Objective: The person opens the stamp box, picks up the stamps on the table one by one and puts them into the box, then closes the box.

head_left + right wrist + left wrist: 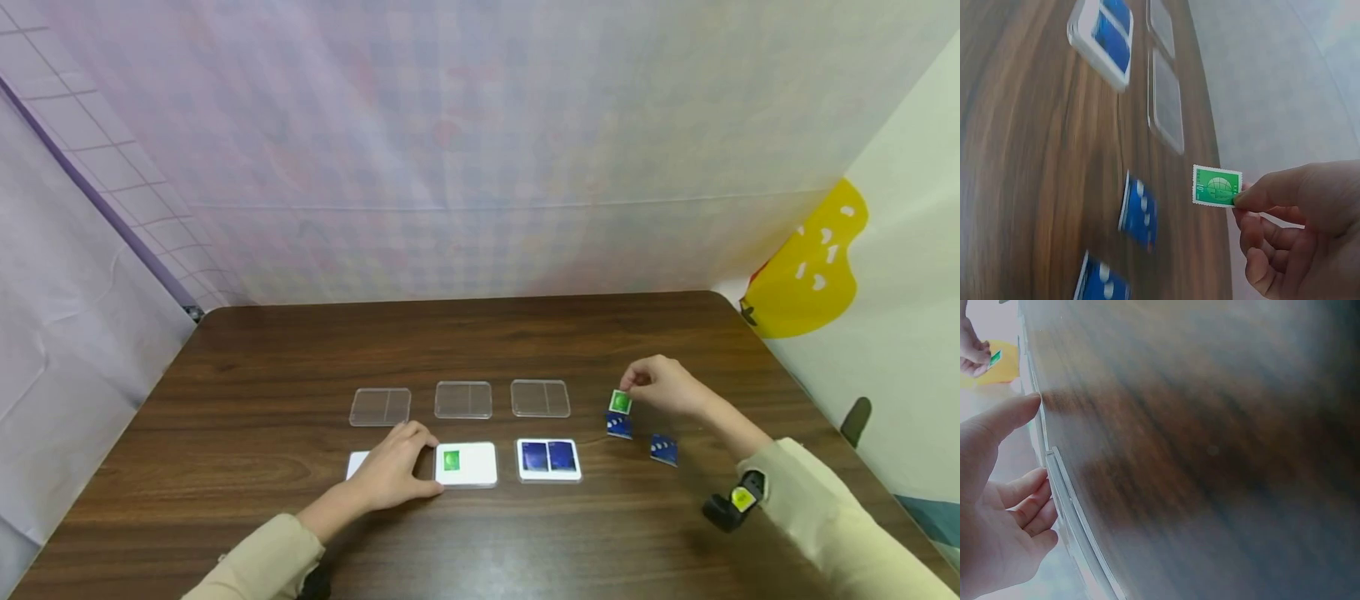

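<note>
Between thumb and fingertips my right hand (pixel 667 385) pinches a small green postage stamp (pixel 1217 186) with a globe design and white perforated edges. Two dark blue stamps (pixel 663 449) with white shapes lie on the table by that hand. My left hand (pixel 393 471) spreads its thumb and fingers at the left side of a white card in a clear case (pixel 477 467), which bears another green stamp (pixel 452 461). Below that hand, a white card (pixel 356 463) is mostly hidden. A third cased card (pixel 548 477) at the right carries two dark blue stamps (pixel 535 457).
Three clear plastic lids, left (pixel 380 407), middle (pixel 462 400) and right (pixel 540 398), lie in a row behind the cards. The brown wooden table (pixel 465 342) ends at a patterned curtain (pixel 450 167). A white cloth with a yellow shape (pixel 810 267) hangs at the right.
</note>
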A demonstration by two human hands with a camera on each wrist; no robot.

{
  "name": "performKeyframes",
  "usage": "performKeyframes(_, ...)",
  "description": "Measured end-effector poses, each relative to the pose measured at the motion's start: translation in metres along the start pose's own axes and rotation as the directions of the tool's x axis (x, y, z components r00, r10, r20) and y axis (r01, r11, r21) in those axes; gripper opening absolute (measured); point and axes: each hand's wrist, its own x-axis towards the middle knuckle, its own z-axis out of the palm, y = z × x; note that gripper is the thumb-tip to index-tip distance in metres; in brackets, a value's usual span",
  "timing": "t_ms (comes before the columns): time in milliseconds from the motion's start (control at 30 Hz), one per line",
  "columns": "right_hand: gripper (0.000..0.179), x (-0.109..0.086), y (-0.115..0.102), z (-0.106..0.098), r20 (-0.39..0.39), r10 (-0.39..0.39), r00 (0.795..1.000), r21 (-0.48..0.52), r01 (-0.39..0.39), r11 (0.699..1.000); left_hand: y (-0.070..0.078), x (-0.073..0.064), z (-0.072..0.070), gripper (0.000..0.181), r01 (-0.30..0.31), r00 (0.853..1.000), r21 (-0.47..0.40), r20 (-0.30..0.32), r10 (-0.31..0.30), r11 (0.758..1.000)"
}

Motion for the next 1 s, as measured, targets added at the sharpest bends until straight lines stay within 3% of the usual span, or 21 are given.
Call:
performKeyframes(500, 0.01, 0.027, -0.063, 0.041, 0.067, -0.16, 0.985, 0.073, 0.155, 0.985, 0.0, 0.0, -0.001, 0.056, -0.007, 1.0, 0.0, -0.002, 0.007, 1.0)
performKeyframes(767, 0.008, 0.039, -0.095, 0.067, 0.082, -0.26, 0.962, 0.079, 0.254, 0.964, -0.001, 0.0, -0.001, 0.055, -0.018, 1.0, 0.001, -0.013, 0.018, 1.0)
performKeyframes(1000, 0.009, 0.045, -0.115, 0.088, 0.131, -0.284, 0.95, 0.099, 0.272, 0.957, -0.001, 0.0, 0.0, 0.054, -0.026, 0.999, 0.007, -0.027, 0.026, 1.0)
